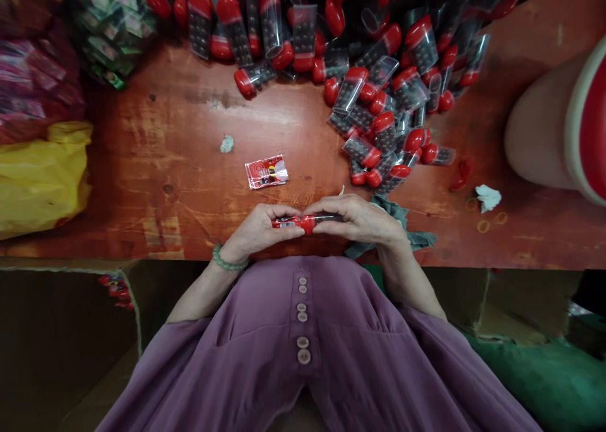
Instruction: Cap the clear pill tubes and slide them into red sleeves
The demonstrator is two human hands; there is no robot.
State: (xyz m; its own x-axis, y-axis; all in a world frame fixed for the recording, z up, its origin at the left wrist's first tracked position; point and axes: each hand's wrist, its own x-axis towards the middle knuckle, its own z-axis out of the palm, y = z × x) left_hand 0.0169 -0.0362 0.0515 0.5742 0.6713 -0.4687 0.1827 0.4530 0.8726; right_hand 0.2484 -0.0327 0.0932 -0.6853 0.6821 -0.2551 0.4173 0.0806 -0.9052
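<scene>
My left hand [253, 231], with a green bead bracelet at the wrist, is closed on a small red printed card [286, 222] that shows a barcode. My right hand [362, 218] grips a clear plastic tube [327, 218] with a red cap and dark contents, mostly covered by the fingers. Card and red end meet between the two thumbs; whether the card is inside or only pressed against it, I cannot tell. Just beyond my hands lies a red printed card packet [267, 172] on the orange-brown table [165, 135].
Many red-capped clear tubes [360, 148] are heaped at the back and right. Bags of green [113, 28] and pink packets [33, 84] and a yellow bag [42, 179] line the left. A bucket [540, 129] stands right. Near my right wrist is a grey-green cloth [419, 238].
</scene>
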